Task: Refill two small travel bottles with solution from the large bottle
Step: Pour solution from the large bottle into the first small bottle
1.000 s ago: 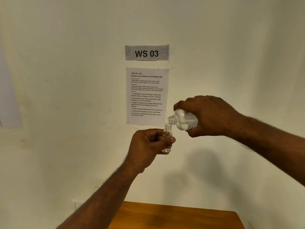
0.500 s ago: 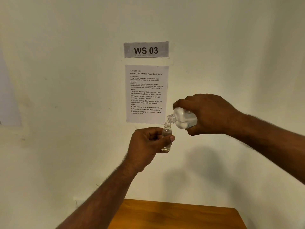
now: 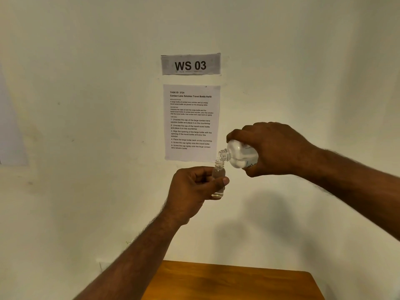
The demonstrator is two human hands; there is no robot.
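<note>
One travel bottle (image 3: 218, 180) is mid-fill, a little solution at its bottom; no second bottle shows. Your left hand (image 3: 190, 189) grips it upright above the counter (image 3: 238, 282). Your right hand (image 3: 275, 148) clasps the large bottle (image 3: 239, 155), long axis near-horizontal, mouth toward 8 o'clock, touching the travel bottle's rim.

Wooden table (image 3: 238, 282) at bottom edge — visible part bare, against pale wall (image 3: 86, 148).
</note>
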